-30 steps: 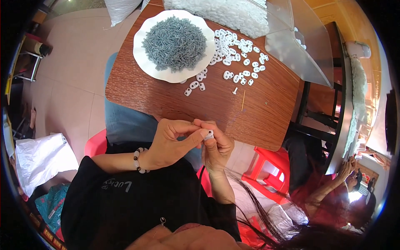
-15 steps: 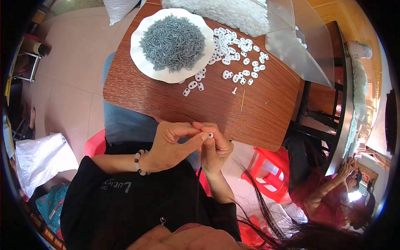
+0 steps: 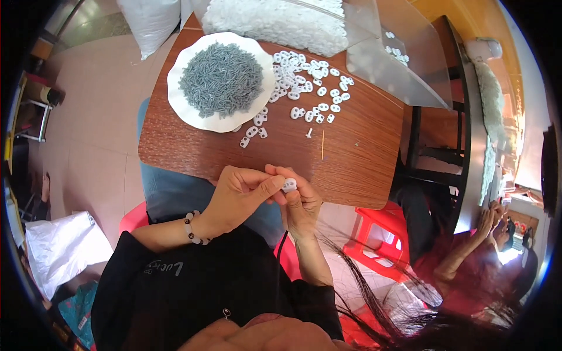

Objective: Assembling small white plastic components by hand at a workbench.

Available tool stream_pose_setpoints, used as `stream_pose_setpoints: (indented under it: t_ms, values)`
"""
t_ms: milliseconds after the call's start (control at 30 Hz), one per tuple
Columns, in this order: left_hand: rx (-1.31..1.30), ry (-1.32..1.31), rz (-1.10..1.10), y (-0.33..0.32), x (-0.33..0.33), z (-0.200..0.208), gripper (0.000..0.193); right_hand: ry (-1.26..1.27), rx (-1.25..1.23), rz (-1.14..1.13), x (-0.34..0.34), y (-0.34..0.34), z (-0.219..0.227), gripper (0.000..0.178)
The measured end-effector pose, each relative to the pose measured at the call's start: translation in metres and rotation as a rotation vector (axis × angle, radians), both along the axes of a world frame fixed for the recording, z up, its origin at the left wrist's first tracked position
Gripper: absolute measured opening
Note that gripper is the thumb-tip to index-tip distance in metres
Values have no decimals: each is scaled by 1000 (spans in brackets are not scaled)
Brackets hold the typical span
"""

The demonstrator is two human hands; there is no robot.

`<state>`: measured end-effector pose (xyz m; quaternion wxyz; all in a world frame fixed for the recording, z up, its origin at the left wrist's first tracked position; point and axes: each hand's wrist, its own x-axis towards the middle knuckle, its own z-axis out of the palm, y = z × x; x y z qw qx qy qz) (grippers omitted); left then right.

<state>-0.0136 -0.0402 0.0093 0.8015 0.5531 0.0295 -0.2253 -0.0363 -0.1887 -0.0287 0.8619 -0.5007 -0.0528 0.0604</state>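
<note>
Just off the table's near edge, my two hands meet around a small white two-hole cord lock (image 3: 289,185). My left hand (image 3: 237,196) comes from the left, thumb and forefinger pinched against it. My right hand (image 3: 302,205) grips the same piece from the right between thumb and fingers. More white cord-lock pieces (image 3: 294,76) lie scattered beyond, some single, some heaped. A white scalloped plate (image 3: 178,108) holds a mound of small grey springs (image 3: 221,79). One white stemmed part (image 3: 309,133) rests on the wood alone.
The brown table (image 3: 363,152) carries a thin yellowish stick (image 3: 322,144) and a clear bin (image 3: 275,23) of white parts at the back. A red stool (image 3: 374,240) stands to the right, near another person's hands (image 3: 492,219). White sacks lie on the floor at left.
The cord lock has turned so that its two-hole face shows more. The whole view has shifted, with table and plate now a little farther left and lower. Both hands stay together.
</note>
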Motion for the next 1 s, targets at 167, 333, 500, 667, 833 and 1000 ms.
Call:
stream_pose_setpoints:
  t_ms: [167, 333, 500, 667, 833, 1000]
  values:
    - [4, 2, 5, -3, 2, -2, 23, -28, -19, 23, 5, -6, -6, 55]
    - [-22, 23, 35, -9, 4, -1, 23, 22, 70, 58, 8, -10, -6, 58]
    - [37, -30, 50, -14, 3, 4, 22, -8, 86, 59, 7, -11, -2, 54]
    - [8, -31, 33, -16, 1, 3, 22, 7, 105, 29, 5, -12, -6, 46]
    - [-31, -40, 16, -19, 1, 0, 20, 8, 103, -63, 5, -11, -6, 42]
    - [-78, -59, 61, -25, 2, -1, 17, 28, 92, -165, 5, -3, -5, 42]
